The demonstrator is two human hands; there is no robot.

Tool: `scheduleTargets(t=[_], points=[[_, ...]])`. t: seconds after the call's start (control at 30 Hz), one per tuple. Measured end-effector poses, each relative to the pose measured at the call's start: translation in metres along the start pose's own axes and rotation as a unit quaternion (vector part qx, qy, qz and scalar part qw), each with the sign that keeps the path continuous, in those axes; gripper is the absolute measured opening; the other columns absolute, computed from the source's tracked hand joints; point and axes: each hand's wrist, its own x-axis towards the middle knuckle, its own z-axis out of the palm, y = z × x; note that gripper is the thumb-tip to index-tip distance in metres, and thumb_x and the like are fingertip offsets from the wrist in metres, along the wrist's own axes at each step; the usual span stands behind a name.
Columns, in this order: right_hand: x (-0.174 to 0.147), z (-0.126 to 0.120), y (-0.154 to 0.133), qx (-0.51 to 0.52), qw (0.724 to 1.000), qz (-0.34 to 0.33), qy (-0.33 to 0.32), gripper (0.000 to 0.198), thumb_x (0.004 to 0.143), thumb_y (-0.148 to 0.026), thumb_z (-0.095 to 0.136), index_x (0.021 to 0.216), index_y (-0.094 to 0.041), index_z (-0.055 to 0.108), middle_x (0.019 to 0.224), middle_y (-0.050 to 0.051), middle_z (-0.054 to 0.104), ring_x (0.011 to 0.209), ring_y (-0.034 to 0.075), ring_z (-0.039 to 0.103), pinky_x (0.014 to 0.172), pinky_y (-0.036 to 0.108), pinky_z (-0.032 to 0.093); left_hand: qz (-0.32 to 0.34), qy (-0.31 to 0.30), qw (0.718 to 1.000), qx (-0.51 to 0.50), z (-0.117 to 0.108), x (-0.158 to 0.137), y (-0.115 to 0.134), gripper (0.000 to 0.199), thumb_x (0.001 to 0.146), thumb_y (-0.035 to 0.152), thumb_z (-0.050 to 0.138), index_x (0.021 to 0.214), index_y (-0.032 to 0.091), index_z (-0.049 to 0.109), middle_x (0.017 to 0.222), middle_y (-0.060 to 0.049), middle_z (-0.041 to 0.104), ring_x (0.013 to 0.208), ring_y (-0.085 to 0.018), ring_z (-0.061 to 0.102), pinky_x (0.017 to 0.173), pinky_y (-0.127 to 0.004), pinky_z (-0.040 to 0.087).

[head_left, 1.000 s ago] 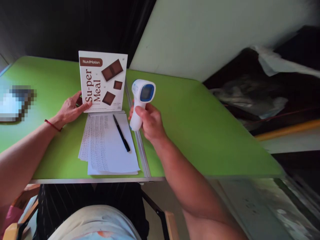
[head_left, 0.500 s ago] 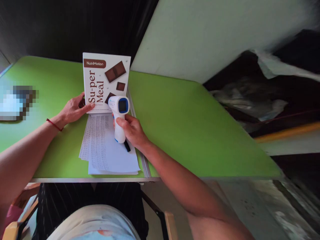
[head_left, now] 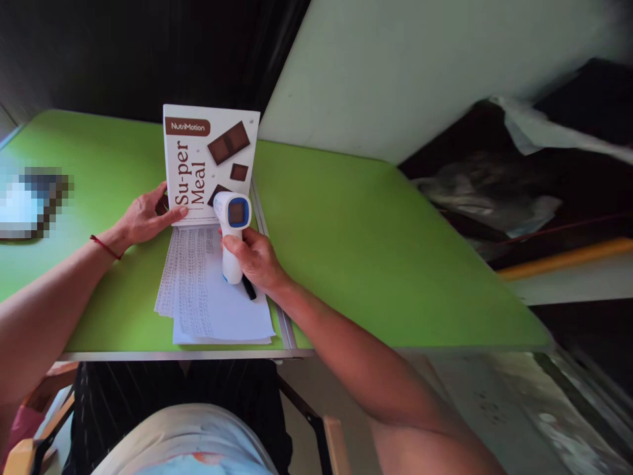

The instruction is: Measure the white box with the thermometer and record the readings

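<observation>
My left hand (head_left: 152, 214) grips the lower left corner of a white box (head_left: 237, 142) printed with brown chocolate pieces, its thumb on the front face. The box stands upright on the table. In my right hand (head_left: 257, 257) is a white and blue infrared thermometer (head_left: 232, 260), its fingers wrapped round the handle. The thermometer's head is in front of the box's lower right part and its small screen faces me. Beneath it lie several sheets of handwritten paper (head_left: 222, 323). A black pen (head_left: 248, 288) rests on them, partly hidden by the thermometer and my right hand.
The green table (head_left: 370, 264) has a metal seam running beside the papers. A blurred-out object (head_left: 30, 204) lies at the left. Behind are a dark panel (head_left: 123, 53) and a pale wall (head_left: 346, 79). Crumpled plastic (head_left: 484, 191) sits on a dark shelf at the right.
The thermometer in my right hand has shifted slightly left, and its screen has gone from dark to a lighter brownish tone. My left hand and the box stay nearly in place.
</observation>
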Motion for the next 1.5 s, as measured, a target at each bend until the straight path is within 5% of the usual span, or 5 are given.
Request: scheduleTargets(t=[0.3,0.6,1.5], points=[[0.000,0.000,0.000,0.004,1.000,-0.008,0.001,0.050,0.079,-0.074,0.076,0.075,-0.026,0.062,0.071,-0.003,0.056,0.068,0.017,0.049,0.066,0.036,0.045,0.005,-0.013,1.000,0.000,-0.002,0.000,0.003,0.071,0.089,0.083,0.068,0.128,0.023,0.071,0.109,-0.009,0.083,0.097,-0.031,0.077,0.084,-0.044,0.062],[-0.001,0.002,-0.002,0.054,0.995,-0.031,-0.083,0.064,0.074,-0.084,0.086,0.083,-0.026,0.062,0.077,-0.001,0.061,0.072,0.018,0.055,0.065,0.035,0.049,0.000,-0.018,1.000,0.009,-0.003,0.000,0.006,0.078,0.086,0.089,0.066,0.127,0.024,0.070,0.112,-0.010,0.083,0.096,-0.033,0.079,0.085,-0.046,0.063],[-0.001,0.004,-0.010,0.063,0.996,-0.010,-0.065,0.066,0.066,-0.084,0.090,0.078,-0.026,0.060,0.073,-0.003,0.061,0.069,0.017,0.055,0.064,0.035,0.050,0.001,-0.021,1.000,-0.007,-0.004,0.000,0.005,0.070,0.088,0.084,0.070,0.127,0.026,0.072,0.109,-0.009,0.083,0.104,-0.034,0.079,0.090,-0.045,0.064]])
